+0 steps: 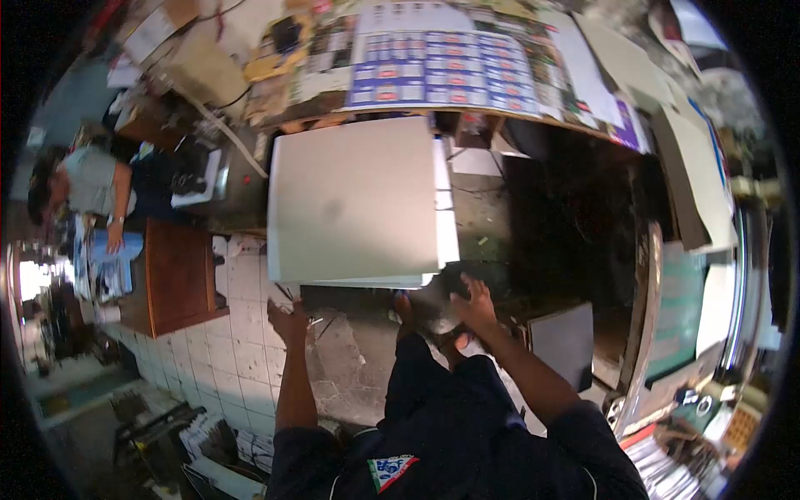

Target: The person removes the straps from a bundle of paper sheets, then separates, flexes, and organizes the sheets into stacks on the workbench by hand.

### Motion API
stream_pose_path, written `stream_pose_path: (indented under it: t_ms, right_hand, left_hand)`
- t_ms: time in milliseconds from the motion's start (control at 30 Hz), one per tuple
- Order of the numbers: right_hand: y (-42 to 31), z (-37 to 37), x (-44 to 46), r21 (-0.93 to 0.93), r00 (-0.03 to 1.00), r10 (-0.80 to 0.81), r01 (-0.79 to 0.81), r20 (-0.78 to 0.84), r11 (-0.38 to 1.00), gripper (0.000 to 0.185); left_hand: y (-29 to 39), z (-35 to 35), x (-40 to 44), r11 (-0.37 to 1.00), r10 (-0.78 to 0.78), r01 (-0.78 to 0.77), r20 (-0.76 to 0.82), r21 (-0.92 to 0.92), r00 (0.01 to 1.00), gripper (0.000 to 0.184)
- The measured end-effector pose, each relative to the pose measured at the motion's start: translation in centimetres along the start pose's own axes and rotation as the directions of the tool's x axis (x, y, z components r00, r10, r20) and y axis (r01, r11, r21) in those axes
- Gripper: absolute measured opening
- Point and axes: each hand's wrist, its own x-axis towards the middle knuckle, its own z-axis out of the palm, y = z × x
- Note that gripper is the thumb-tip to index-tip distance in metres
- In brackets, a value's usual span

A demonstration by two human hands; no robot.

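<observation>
A stack of large pale grey sheets (354,200) lies in front of me, with white sheets showing under its right and lower edges. My left hand (287,321) is just below the stack's lower left corner, near a thin dark item; whether it holds that item is unclear. Off the lower right corner, my right hand (475,304) is raised with fingers spread and nothing in it. Beyond the stack is a table (333,104) bearing printed sheets with blue and white blocks (442,71).
At the left, another person (92,183) stands by a brown wooden cabinet (179,275). A grey panel (562,346) leans low on the right, near a wooden post (646,308). Paper piles (204,442) lie at the lower left. Large boards (683,175) stand at the right.
</observation>
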Motion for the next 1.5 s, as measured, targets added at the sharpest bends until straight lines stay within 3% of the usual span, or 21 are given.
stream_pose_path:
  t_ms: [100,167,300,400,467,533,567,600,667,733,767,833,900,933,1000,1133,1200,1367,1400,1433,1500]
  right_hand:
    - [-4.1,2.7,9.1,0.035,0.987,0.145,-0.148,0.072,0.988,0.074]
    - [-6.9,4.0,12.6,0.087,0.911,0.409,-0.413,0.057,0.907,0.083]
    - [-7.1,5.8,14.0,-0.037,0.869,0.495,-0.496,-0.017,0.868,0.059]
    - [-9.7,3.5,12.0,0.194,0.877,0.478,-0.478,0.047,0.857,0.042]
    - [-8.9,1.1,9.0,0.599,0.748,0.405,-0.664,0.526,0.448,0.040]
    - [-12.5,-4.7,5.8,0.513,0.585,0.414,-0.811,0.697,0.282,0.049]
    - [-15.2,-7.6,4.8,0.518,0.609,0.442,-0.793,0.659,0.320,0.051]
    - [-17.7,-10.1,4.0,0.520,0.631,0.466,-0.776,0.620,0.358,0.053]
    - [-20.7,-14.0,2.8,0.561,0.766,0.468,-0.642,0.441,0.521,0.057]
    - [-23.3,-17.8,2.8,0.602,0.764,0.439,-0.644,0.474,0.471,0.058]
    - [-24.6,-19.5,3.0,0.634,0.760,0.402,-0.648,0.510,0.421,0.058]
    - [-28.5,-22.1,3.6,0.681,0.783,0.342,-0.622,0.520,0.387,0.057]
    - [-29.7,-23.3,3.9,0.731,0.808,0.285,-0.589,0.516,0.345,0.057]
    - [-29.7,-23.7,3.8,0.801,0.850,0.292,-0.517,0.439,0.301,0.060]
    - [-31.7,-24.6,4.1,0.926,0.903,0.318,-0.348,0.288,0.148,0.063]
    - [-30.8,-26.4,4.6,0.939,0.923,0.186,-0.343,0.336,0.007,0.059]
    - [-30.8,-26.3,4.3,0.942,0.931,0.230,-0.317,0.285,0.115,0.057]
    - [-32.0,-26.9,2.1,0.856,0.979,0.156,-0.191,0.132,0.480,0.042]
    - [-31.1,-27.3,1.4,0.860,0.979,0.162,-0.186,0.122,0.476,0.042]
    - [-30.1,-27.7,0.7,0.875,0.986,0.116,-0.159,0.119,0.457,0.044]
    - [-29.8,-28.2,-0.1,0.894,0.992,0.078,-0.124,0.100,0.430,0.047]
  left_hand:
    - [-0.5,1.1,4.3,0.982,0.186,-0.185,0.035,-0.027,0.982,0.082]
    - [0.5,0.9,5.9,0.978,0.185,-0.176,0.087,-0.108,0.979,0.081]
    - [1.3,1.2,7.4,0.974,0.224,-0.216,0.133,-0.074,0.966,0.075]
    - [-0.3,0.8,7.6,0.979,0.200,-0.191,0.206,-0.064,0.958,0.071]
    - [-3.3,1.3,8.2,0.959,0.153,-0.100,0.184,-0.266,0.971,0.064]
    - [-4.7,-1.7,9.3,0.774,-0.082,0.387,0.528,-0.501,0.846,0.045]
    - [-5.1,-4.1,8.9,0.661,0.071,0.356,0.527,-0.661,0.847,0.034]
    - [-4.0,-7.5,8.7,0.518,0.062,0.458,0.566,-0.722,0.822,0.029]
    - [1.4,-15.8,9.7,0.444,0.136,0.454,0.559,-0.772,0.818,0.030]
    - [4.7,-22.3,11.0,0.459,0.239,0.350,0.493,-0.817,0.837,0.027]
    - [6.2,-25.4,11.4,0.470,0.236,0.342,0.490,-0.813,0.839,0.031]
    - [4.8,-25.8,13.3,0.276,0.457,0.137,0.255,-0.951,0.852,0.051]
    - [6.8,-25.1,16.0,0.186,0.419,-0.028,0.054,-0.982,0.906,0.074]
    - [6.1,-24.0,16.8,0.282,0.354,0.016,0.119,-0.959,0.928,0.096]
    - [6.9,-20.6,17.3,0.279,0.400,0.029,0.143,-0.960,0.905,0.104]
    - [14.8,-17.6,17.3,0.370,0.480,-0.023,0.169,-0.929,0.861,0.122]
    - [19.5,-17.0,18.4,0.394,0.473,-0.057,0.149,-0.917,0.868,0.122]
    - [23.5,-16.7,19.8,-0.230,0.558,0.386,0.204,-0.893,0.805,0.106]
    - [23.3,-17.0,19.3,-0.322,0.595,0.292,0.048,-0.901,0.802,0.089]
    - [22.6,-17.8,18.6,-0.315,0.608,0.301,0.052,-0.900,0.792,0.089]
    - [19.8,-19.5,18.0,0.070,0.612,-0.181,-0.101,-0.981,0.784,0.085]
